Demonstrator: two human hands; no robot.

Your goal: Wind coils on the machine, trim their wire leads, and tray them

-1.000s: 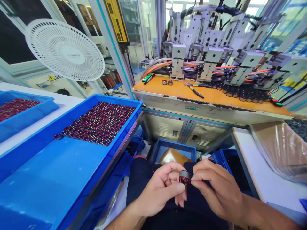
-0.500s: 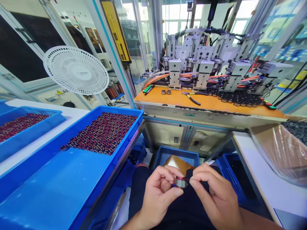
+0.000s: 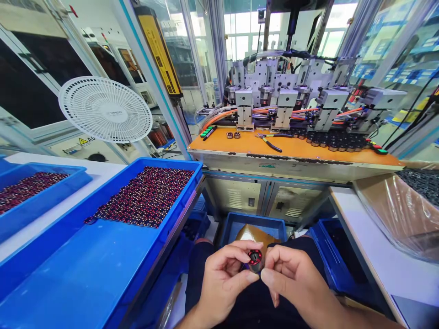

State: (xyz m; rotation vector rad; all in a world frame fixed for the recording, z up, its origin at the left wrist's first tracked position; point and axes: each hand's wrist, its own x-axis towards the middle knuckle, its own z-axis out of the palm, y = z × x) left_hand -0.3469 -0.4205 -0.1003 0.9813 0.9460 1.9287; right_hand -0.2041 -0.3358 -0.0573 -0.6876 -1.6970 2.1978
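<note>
the left hand [image 3: 219, 279] holds a small dark ring [image 3: 255, 267] with red on its top, between thumb and fingers, above the lap [image 3: 196, 269]. the right hand [image 3: 297, 276] is just beside the ring, thumb and forefinger close together; whether they pinch anything is hard to tell. a blue tray [image 3: 78, 265] at left bears many red-and-black parts [image 3: 147, 196]; ahead, pliers [image 3: 274, 145] lie on an orange bench [image 3: 221, 144].

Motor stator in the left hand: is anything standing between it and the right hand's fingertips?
Nothing visible does. The left hand holds the motor stator between thumb and fingers, and the right hand has its fingertips right beside it; whether they touch it, I cannot tell.
</note>
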